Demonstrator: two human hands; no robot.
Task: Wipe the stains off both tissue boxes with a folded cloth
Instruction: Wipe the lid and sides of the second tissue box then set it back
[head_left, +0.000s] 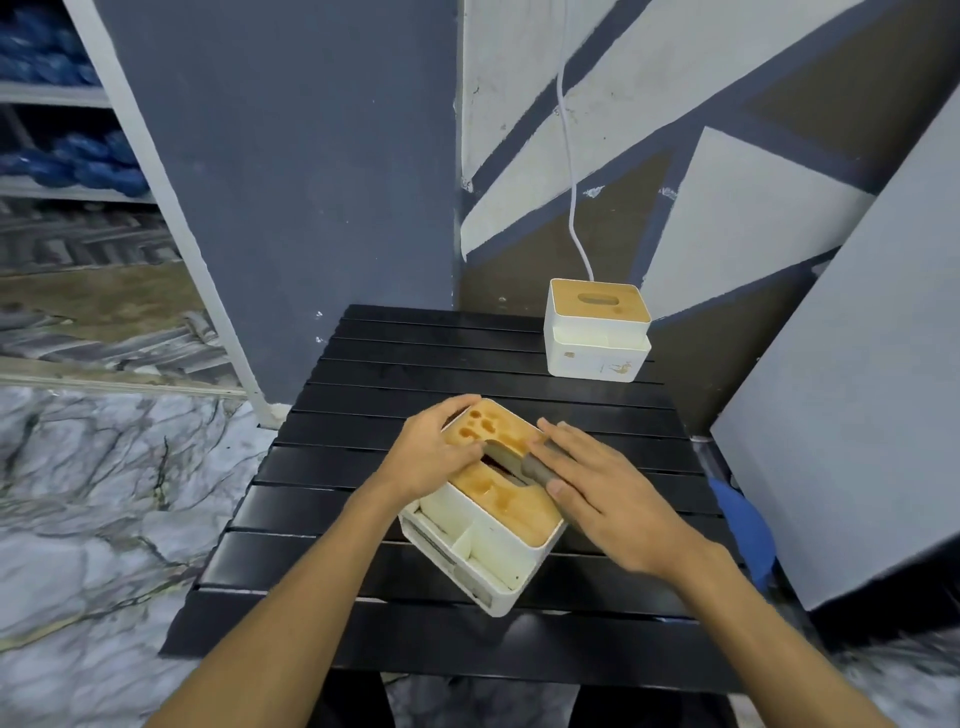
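A white tissue box (488, 551) with a wooden lid sits near the middle of the black slatted table (332, 519), turned at an angle. Brown wet stains mark its lid (511, 501). My left hand (431, 457) grips the box's far left corner and steadies it. My right hand (597, 483) lies flat on a folded grey cloth (524, 462), pressing it onto the lid near the slot. Most of the cloth is hidden under my fingers. A second white tissue box (595, 343) with a wooden lid stands at the table's far right corner, untouched.
A white cable (569, 156) hangs down the painted wall behind the far box. A large grey panel (852, 415) leans at the right, close to the table's edge. Something blue (743, 525) lies beside the right edge. Marble floor lies to the left.
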